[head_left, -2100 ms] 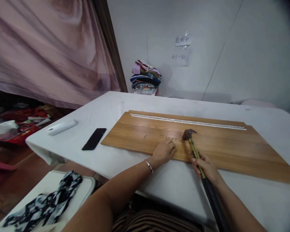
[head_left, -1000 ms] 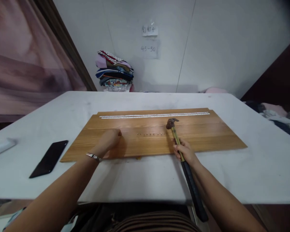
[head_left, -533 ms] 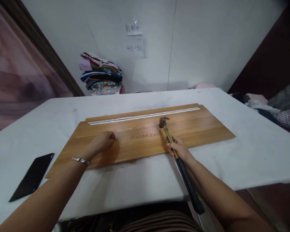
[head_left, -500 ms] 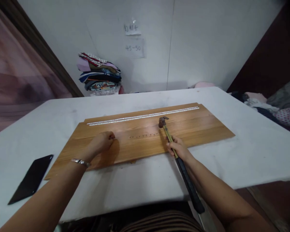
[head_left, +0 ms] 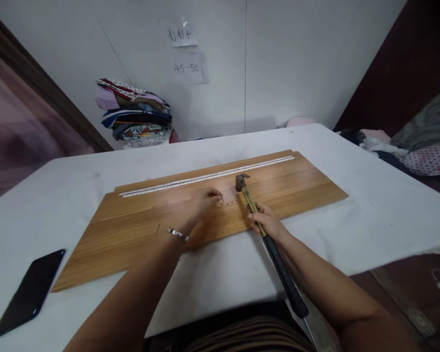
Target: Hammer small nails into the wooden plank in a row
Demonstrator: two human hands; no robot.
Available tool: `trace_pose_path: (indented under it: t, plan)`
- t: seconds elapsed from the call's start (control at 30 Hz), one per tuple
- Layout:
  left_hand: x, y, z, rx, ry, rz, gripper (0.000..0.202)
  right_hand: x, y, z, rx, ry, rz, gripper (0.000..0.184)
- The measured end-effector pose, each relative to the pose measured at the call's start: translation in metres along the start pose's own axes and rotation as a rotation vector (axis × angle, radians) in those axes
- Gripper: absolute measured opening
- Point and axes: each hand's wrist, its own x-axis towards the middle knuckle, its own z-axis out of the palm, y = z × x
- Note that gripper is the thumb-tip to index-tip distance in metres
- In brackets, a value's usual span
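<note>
A wooden board (head_left: 300, 186) lies across the white table. My right hand (head_left: 266, 220) is wrapped round the handle of a claw hammer (head_left: 253, 205), whose rusty head hangs just over the board. Thumb and forefinger of my left hand (head_left: 207, 199) are pinched on what appears to be a thin nail (head_left: 222, 198), near the board's middle. Beside those fingertips runs a row of small nail heads (head_left: 231, 202), partly hidden by the hand. One loose nail (head_left: 158, 229) rests on the board, left of my bracelet.
Two white measuring strips (head_left: 205, 178) run along the board's far side. A black phone (head_left: 31, 291) lies on the table (head_left: 374, 215) at left. Folded clothes (head_left: 135, 112) are stacked against the wall, below paper notes (head_left: 188, 67).
My left hand has moved right along the board to the row of nail heads. My right hand keeps the hammer in nearly the same place. The view has shifted slightly right.
</note>
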Motion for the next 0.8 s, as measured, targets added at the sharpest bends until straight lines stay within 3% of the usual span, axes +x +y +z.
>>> trace_pose_path:
  t: [0.13, 0.27, 0.6, 0.8]
  plan:
    - [0.011, 0.001, 0.022, 0.059, 0.005, 0.054, 0.011, 0.000, -0.001, -0.001, 0.009, 0.004, 0.009, 0.025]
    - [0.016, -0.008, 0.032, 0.087, 0.013, 0.120, 0.015, -0.002, -0.002, 0.000, 0.020, -0.002, 0.008, 0.026]
    - [0.011, -0.007, 0.035, 0.142, 0.001, 0.172, 0.018, -0.003, -0.004, 0.002, -0.002, -0.001, 0.014, 0.027]
    - [0.011, -0.009, 0.034, 0.294, -0.010, 0.242, 0.020, -0.003, -0.003, 0.001, -0.016, -0.012, 0.019, 0.029]
